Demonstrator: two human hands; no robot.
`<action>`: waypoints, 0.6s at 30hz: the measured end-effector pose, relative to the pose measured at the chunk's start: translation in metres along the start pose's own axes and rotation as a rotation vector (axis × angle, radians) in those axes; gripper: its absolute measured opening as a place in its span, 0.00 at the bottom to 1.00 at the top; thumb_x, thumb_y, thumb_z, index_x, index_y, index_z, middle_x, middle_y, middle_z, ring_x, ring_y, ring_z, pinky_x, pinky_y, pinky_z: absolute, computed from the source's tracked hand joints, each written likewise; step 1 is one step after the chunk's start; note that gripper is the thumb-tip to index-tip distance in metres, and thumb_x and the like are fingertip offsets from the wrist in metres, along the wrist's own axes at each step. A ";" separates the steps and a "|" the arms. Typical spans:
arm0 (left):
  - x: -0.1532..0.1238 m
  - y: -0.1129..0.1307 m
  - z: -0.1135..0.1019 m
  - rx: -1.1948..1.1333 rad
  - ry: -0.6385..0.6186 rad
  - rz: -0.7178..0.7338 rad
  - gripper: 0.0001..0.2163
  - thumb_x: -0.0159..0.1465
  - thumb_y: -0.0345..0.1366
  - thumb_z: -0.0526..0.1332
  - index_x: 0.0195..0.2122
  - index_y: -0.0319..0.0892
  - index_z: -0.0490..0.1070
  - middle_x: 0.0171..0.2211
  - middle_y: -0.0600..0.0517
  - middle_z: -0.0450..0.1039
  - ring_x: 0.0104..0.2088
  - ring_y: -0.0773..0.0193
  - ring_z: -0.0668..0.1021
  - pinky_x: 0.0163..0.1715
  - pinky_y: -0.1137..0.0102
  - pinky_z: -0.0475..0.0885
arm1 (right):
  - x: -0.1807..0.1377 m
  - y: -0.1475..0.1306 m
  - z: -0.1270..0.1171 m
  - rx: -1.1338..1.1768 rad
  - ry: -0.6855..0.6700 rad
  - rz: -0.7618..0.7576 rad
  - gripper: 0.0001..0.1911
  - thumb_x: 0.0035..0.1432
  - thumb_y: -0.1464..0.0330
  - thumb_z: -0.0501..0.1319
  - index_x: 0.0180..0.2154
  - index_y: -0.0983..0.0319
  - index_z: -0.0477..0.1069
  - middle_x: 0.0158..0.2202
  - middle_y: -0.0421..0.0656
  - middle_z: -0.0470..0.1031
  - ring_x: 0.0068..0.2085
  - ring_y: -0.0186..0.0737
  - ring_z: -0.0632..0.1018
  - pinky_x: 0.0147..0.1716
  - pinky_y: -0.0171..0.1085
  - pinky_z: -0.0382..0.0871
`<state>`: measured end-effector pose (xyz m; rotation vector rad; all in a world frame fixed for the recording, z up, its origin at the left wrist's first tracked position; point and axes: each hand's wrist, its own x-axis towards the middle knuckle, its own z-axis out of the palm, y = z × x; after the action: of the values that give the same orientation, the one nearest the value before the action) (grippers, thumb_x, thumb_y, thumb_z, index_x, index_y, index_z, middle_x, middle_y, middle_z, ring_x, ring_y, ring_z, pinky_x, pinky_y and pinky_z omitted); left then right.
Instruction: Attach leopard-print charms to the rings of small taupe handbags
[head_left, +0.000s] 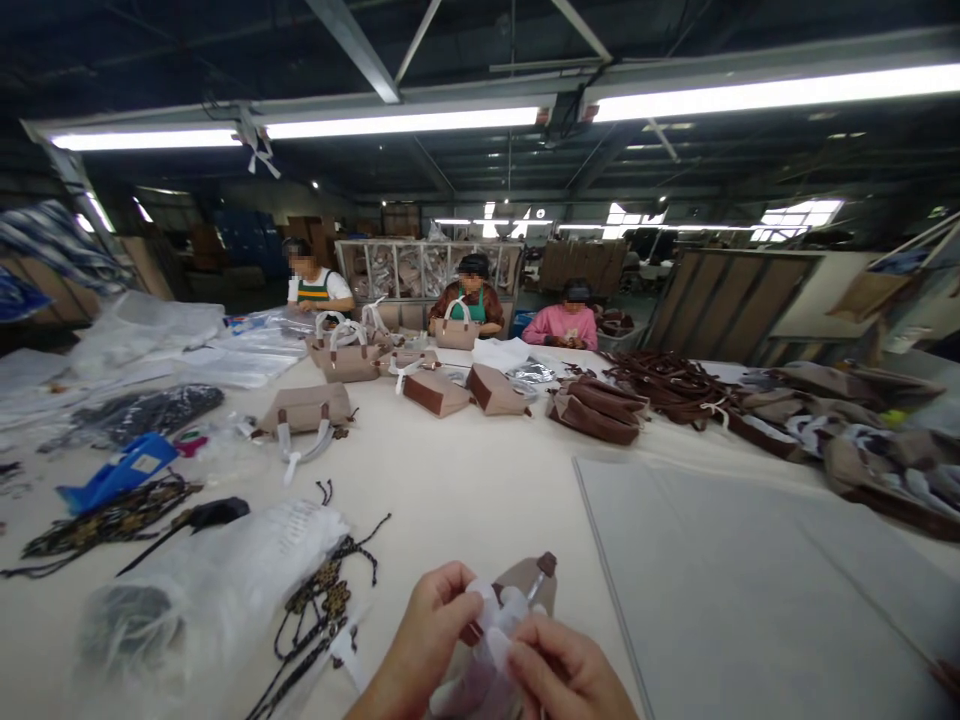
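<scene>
At the near edge of the table, a taupe handbag (541, 582) with brown trim and a zipper lies partly hidden beneath my hands. White wrapping (496, 628) covers what looks like its handle. My left hand (431, 625) pinches this wrapping between thumb and fingers from the left. From the other side, my right hand (566, 665) grips the wrapping's lower right part with bent fingers. The lower body of the bag is hard to make out. Left of my left hand lie black braided cords with bronze-coloured flower ornaments (330, 590).
A clear plastic bag (217, 600) and a blue tape dispenser (127, 470) lie to the left. Finished-looking handbags (349, 355) stand farther back. Brown straps (667, 385) are piled behind a grey sheet (735, 590) on the right. Three people (471, 300) sit across the table.
</scene>
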<state>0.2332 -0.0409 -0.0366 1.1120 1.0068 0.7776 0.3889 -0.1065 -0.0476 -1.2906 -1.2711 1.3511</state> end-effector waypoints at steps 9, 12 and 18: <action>-0.010 -0.007 -0.006 0.030 0.064 0.124 0.12 0.57 0.44 0.61 0.25 0.40 0.66 0.22 0.57 0.64 0.25 0.68 0.67 0.25 0.74 0.63 | 0.015 -0.013 0.029 0.052 0.200 0.153 0.21 0.52 0.50 0.63 0.22 0.60 0.64 0.11 0.31 0.63 0.12 0.24 0.53 0.12 0.30 0.42; -0.014 -0.008 -0.009 0.049 0.087 0.167 0.12 0.58 0.44 0.61 0.25 0.41 0.66 0.21 0.57 0.64 0.25 0.68 0.67 0.25 0.74 0.62 | 0.016 -0.011 0.035 0.077 0.258 0.143 0.22 0.51 0.48 0.63 0.22 0.59 0.64 0.11 0.31 0.62 0.12 0.25 0.54 0.12 0.31 0.41; -0.013 -0.012 -0.014 0.062 0.087 0.187 0.11 0.60 0.43 0.60 0.26 0.41 0.65 0.22 0.57 0.63 0.25 0.67 0.67 0.25 0.74 0.63 | 0.020 -0.010 0.042 0.071 0.286 0.137 0.24 0.47 0.47 0.66 0.22 0.60 0.65 0.12 0.31 0.61 0.13 0.26 0.58 0.13 0.30 0.45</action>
<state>0.2160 -0.0513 -0.0460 1.2470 1.0148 0.9574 0.3449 -0.0901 -0.0419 -1.4831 -0.9458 1.2401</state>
